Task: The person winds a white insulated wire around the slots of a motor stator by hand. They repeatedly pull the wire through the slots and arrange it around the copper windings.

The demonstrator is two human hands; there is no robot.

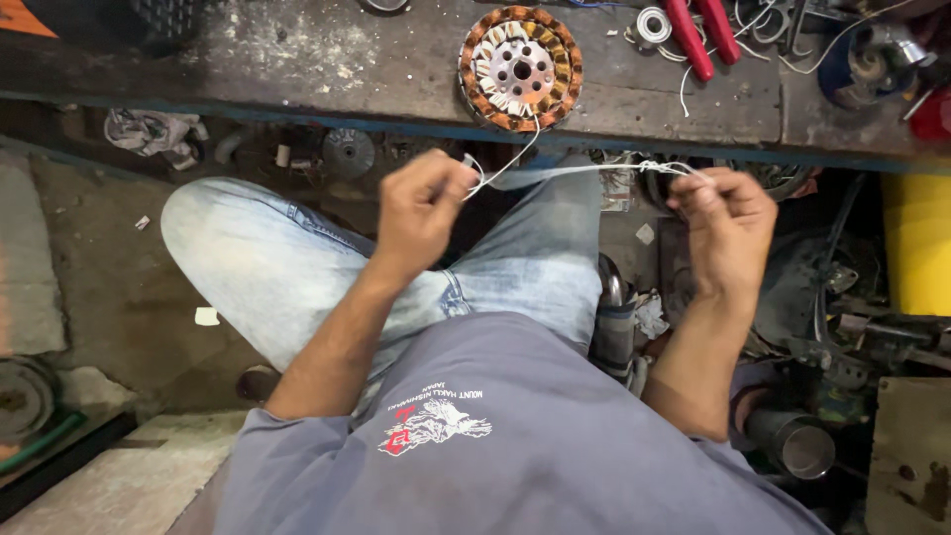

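Observation:
My left hand and my right hand each pinch an end of a white string pulled taut between them above my lap. From the left hand the string runs up to a round copper-wound motor stator lying on the worn wooden bench. Both hands sit just below the bench's front edge.
Red-handled pliers, a small bearing and loose wire lie on the bench at the right. A yellow container stands at far right. Metal parts, a cylinder and rags litter the floor around my jeans-clad knee.

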